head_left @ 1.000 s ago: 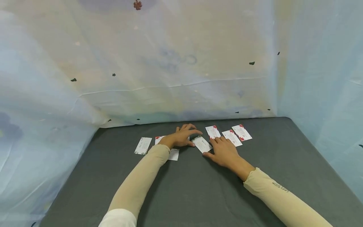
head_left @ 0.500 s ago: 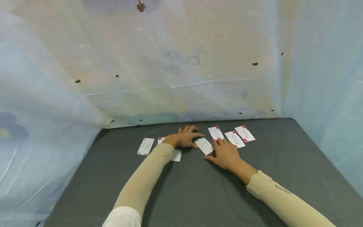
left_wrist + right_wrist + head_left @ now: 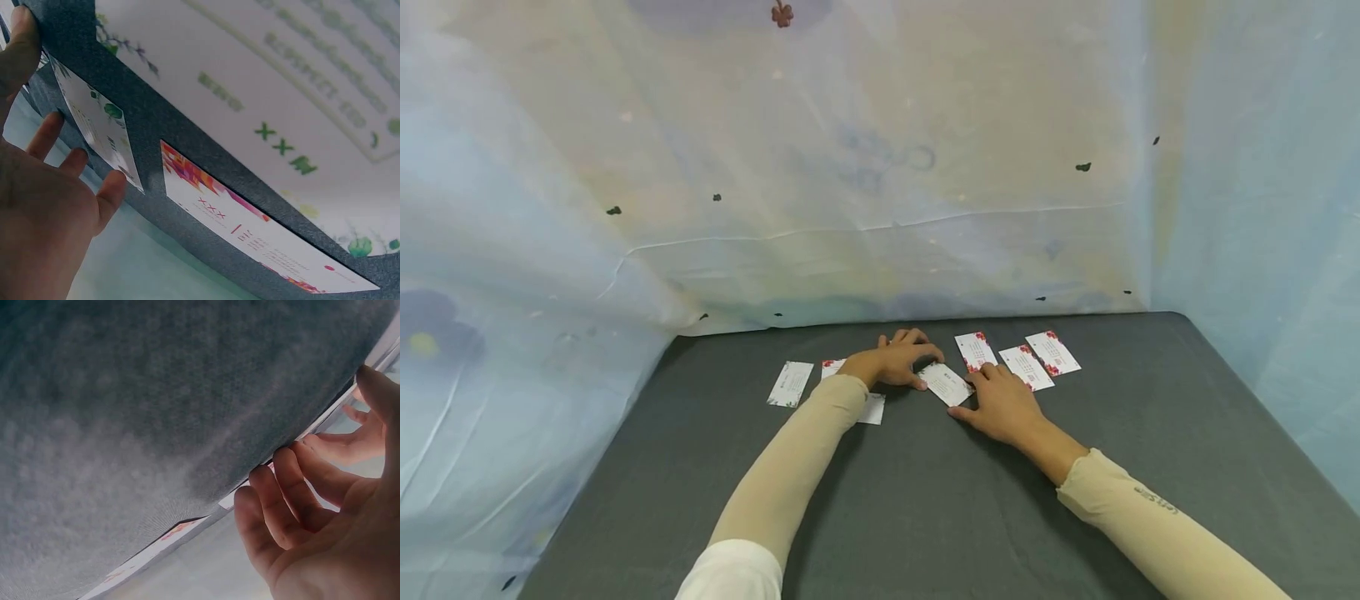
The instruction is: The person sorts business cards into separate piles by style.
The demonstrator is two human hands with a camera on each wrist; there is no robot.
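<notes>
A white card with green leaf print [image 3: 945,384] lies tilted on the dark tabletop between my two hands. My left hand [image 3: 895,361] spans its left end, thumb near one corner and index finger at the other. My right hand [image 3: 1002,407] lies at its right end, fingers bent slightly, thumb by the near corner. Those right fingertips also reach the lower end of a red-flowered card [image 3: 976,350]. In the left wrist view the leaf card [image 3: 94,122] shows beside my spread left fingers. The right wrist view shows my right fingertips [image 3: 247,497] down at the cloth.
Two more red-flowered cards, one nearer [image 3: 1027,367] and one farther [image 3: 1053,353], lie to the right. Leftward are a leaf card [image 3: 790,384], a partly hidden red-flowered card [image 3: 830,367] and another white card [image 3: 872,409] beneath my forearm. A patterned cloth wall [image 3: 880,250] closes the back.
The whole scene drifts slightly right in the head view. Both hands keep nearly the same place around the leaf card, with only small finger shifts.
</notes>
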